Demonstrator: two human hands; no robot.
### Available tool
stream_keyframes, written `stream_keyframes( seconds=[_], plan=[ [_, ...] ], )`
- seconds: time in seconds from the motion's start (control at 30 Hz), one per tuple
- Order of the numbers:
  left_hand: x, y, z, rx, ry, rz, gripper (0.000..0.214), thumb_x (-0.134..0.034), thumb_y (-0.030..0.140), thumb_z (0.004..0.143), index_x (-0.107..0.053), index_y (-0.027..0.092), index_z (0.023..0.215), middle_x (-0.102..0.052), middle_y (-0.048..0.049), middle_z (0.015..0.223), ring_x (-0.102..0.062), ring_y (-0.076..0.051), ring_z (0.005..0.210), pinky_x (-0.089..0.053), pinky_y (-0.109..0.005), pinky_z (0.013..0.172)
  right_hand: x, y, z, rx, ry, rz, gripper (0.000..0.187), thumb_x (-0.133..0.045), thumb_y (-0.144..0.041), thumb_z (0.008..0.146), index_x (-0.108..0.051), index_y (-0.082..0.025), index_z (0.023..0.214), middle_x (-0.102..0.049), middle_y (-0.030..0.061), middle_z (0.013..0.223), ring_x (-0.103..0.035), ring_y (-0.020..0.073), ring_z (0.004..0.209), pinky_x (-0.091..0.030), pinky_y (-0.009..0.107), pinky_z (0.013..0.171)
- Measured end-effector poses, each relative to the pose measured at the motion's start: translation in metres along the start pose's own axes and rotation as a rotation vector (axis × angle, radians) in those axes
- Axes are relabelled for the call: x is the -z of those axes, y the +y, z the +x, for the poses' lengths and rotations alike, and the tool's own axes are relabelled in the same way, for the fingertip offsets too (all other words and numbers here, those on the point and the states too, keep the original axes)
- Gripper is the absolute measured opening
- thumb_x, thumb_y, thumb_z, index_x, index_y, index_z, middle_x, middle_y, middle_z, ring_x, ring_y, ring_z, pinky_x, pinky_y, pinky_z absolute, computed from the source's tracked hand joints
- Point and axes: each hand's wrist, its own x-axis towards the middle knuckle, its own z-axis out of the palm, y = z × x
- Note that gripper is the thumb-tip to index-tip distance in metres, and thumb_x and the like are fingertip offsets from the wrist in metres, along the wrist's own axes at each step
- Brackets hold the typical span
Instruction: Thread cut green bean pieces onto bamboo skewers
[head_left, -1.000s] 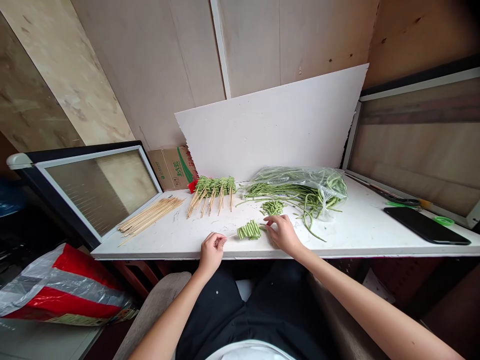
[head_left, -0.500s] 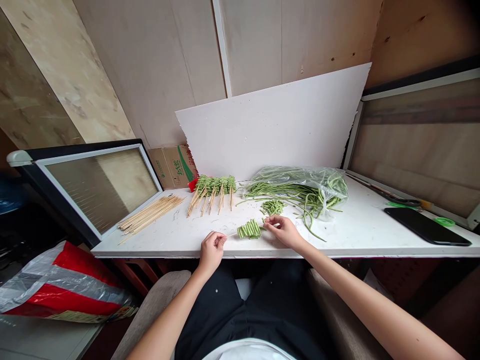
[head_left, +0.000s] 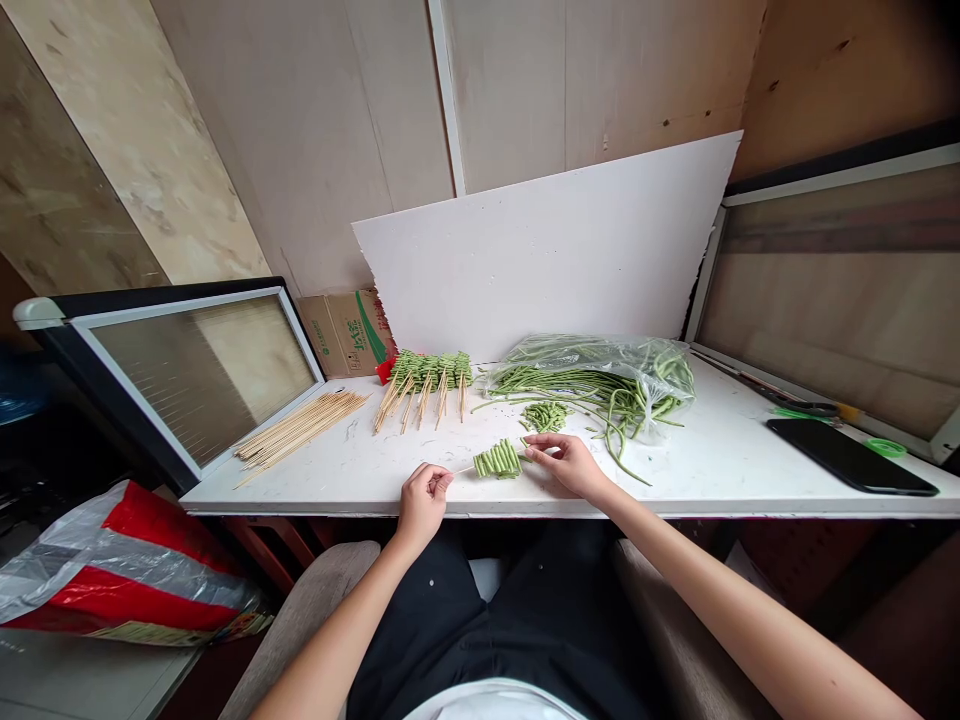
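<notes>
Pinched in my left hand (head_left: 425, 498) is the bare end of a thin wooden skewer (head_left: 463, 470). Several cut green bean pieces (head_left: 497, 460) are threaded side by side on it, crosswise to the stick. At the skewer's other end, my right hand (head_left: 559, 463) has thumb and fingers closed on a green bean piece (head_left: 525, 443); the skewer's tip is hidden there. Just behind my right hand lies a small heap of cut bean pieces (head_left: 545, 416).
Loaded bean skewers (head_left: 431, 370) are stacked at the back by a cardboard box (head_left: 345, 333). Bare skewers (head_left: 304, 428) lie at left. Long beans (head_left: 570, 380) spill from a clear plastic bag (head_left: 667, 365). A black phone (head_left: 851, 455) and scissors (head_left: 802, 404) rest on the right of the white table (head_left: 712, 450).
Both hands stay almost where they were, still holding the skewer and bean piece. The bean piece at my right fingertips has shifted slightly against the skewer's end.
</notes>
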Motion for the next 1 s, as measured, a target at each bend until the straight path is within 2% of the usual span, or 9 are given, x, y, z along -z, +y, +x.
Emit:
stream_keyframes(
  seconds=[0.1,0.3,1.0],
  plan=[
    [-0.0002,0.0000,-0.0002,-0.006,0.003,0.002,0.019,-0.060,0.029,0.098,-0.070,0.020,0.084,-0.069,-0.0037,0.083,-0.063,-0.015,0.070,-0.048,-0.026,0.065,-0.0007,0.0016,0.0007,-0.009,0.010,-0.014,0.040,-0.076,-0.057,0.082,-0.080,-0.020,0.094,-0.079,0.0124,0.112,-0.074,0.0290,0.099,-0.055,0.037,0.080],
    [0.0004,0.0017,0.0000,-0.005,0.001,-0.010,0.019,-0.060,0.029,0.098,-0.070,0.020,0.085,-0.068,-0.0040,0.083,-0.063,-0.016,0.071,-0.048,-0.026,0.065,-0.0019,0.0003,0.0000,-0.034,-0.030,0.014,0.039,-0.080,-0.056,0.078,-0.078,-0.019,0.090,-0.079,0.0095,0.101,-0.072,0.0243,0.087,-0.054,0.036,0.079],
    [0.0008,0.0031,-0.0002,-0.008,0.001,0.022,0.020,-0.059,0.029,0.099,-0.069,0.019,0.085,-0.068,-0.0037,0.083,-0.062,-0.015,0.070,-0.048,-0.027,0.066,-0.0016,0.0018,0.0008,-0.036,-0.038,0.072,0.038,-0.081,-0.055,0.078,-0.076,-0.019,0.088,-0.077,0.0071,0.097,-0.068,0.0195,0.079,-0.052,0.032,0.076]
  ],
)
